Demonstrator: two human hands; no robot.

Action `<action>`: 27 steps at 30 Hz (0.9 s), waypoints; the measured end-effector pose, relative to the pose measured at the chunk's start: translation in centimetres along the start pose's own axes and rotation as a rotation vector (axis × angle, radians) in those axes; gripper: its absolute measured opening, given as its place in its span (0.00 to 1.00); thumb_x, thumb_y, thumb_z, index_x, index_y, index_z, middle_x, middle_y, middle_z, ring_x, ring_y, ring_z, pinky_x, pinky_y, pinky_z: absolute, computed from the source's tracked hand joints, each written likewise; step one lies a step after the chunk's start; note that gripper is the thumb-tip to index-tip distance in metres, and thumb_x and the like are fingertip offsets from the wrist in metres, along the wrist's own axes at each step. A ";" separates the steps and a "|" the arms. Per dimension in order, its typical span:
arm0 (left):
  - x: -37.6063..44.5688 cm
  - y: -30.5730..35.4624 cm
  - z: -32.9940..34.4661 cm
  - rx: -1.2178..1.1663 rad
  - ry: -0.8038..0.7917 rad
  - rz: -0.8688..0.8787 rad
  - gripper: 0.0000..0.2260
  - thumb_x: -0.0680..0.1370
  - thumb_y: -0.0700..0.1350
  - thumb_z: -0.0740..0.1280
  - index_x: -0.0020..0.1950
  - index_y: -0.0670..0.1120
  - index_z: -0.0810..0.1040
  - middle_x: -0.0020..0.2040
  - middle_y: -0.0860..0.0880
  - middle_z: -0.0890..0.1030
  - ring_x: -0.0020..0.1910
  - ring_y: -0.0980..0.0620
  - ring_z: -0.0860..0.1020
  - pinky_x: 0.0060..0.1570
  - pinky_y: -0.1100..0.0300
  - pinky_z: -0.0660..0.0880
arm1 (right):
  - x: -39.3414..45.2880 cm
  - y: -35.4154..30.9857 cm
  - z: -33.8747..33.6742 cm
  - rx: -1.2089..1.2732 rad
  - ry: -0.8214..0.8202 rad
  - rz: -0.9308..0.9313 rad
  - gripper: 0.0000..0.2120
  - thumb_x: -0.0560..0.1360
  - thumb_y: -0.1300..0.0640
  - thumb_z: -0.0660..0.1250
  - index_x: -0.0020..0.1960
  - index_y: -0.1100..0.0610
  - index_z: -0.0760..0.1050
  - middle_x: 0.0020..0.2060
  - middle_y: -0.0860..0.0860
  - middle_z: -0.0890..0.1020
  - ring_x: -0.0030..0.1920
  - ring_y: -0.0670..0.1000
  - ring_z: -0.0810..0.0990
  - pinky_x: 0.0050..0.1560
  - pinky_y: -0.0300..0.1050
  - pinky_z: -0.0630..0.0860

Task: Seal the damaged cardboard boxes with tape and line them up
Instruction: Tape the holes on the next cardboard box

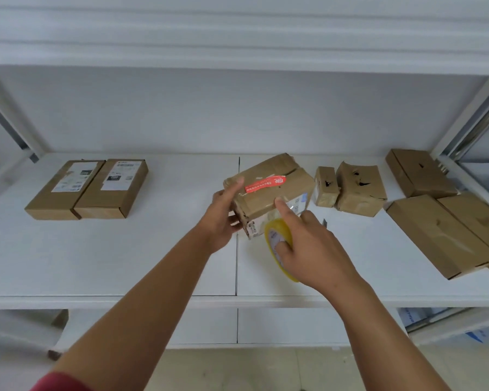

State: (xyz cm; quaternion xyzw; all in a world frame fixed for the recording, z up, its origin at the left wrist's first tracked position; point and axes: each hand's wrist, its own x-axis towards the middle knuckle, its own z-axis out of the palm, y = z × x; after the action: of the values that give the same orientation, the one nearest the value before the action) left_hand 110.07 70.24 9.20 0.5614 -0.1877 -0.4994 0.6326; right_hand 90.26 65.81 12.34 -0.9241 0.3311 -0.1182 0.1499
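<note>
Two hands on box point(268, 193) | left hand point(223, 218) grips end | right hand point(308, 246) holds tape roll point(278, 244), half hidden

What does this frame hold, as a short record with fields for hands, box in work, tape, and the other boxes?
surface: white shelf
box in work: box with red label, tilted, mid-shelf
left hand: left hand holds the box's left end, forefinger on top
right hand: right hand grips the tape roll, forefinger pressing the box's front edge
tape: yellow roll, against the box's near side
left pair: two labelled flat boxes, side by side, touching
torn boxes: two holed boxes, right of the box in work
far right: three flat boxes
</note>
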 end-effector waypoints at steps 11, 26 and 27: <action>0.2 1.7 0.3 -0.211 -0.067 0.045 0.28 0.74 0.48 0.73 0.73 0.46 0.71 0.67 0.41 0.78 0.64 0.40 0.77 0.54 0.47 0.78 | -0.6 -1.2 0.7 0.180 0.100 -0.013 0.42 0.77 0.46 0.64 0.74 0.36 0.34 0.49 0.49 0.76 0.41 0.53 0.78 0.35 0.49 0.75; 0.3 6.8 -1.7 -0.177 -0.092 0.274 0.19 0.75 0.44 0.69 0.64 0.40 0.78 0.57 0.41 0.82 0.57 0.42 0.81 0.52 0.52 0.79 | 0.4 1.4 1.9 0.831 -0.232 0.030 0.17 0.75 0.35 0.62 0.49 0.49 0.68 0.44 0.39 0.85 0.41 0.42 0.81 0.40 0.39 0.75; 0.2 6.9 -1.8 -0.174 -0.109 0.287 0.18 0.75 0.44 0.70 0.63 0.41 0.78 0.58 0.41 0.82 0.57 0.43 0.81 0.53 0.51 0.78 | 0.7 1.8 2.3 0.807 -0.271 0.064 0.16 0.77 0.37 0.62 0.51 0.50 0.69 0.48 0.41 0.85 0.46 0.45 0.82 0.45 0.44 0.76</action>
State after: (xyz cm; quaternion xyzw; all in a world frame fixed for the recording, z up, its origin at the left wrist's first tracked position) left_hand 114.47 70.13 14.86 0.4441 -0.2561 -0.4483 0.7323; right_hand 90.48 64.46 9.69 -0.7878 0.2642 -0.1109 0.5453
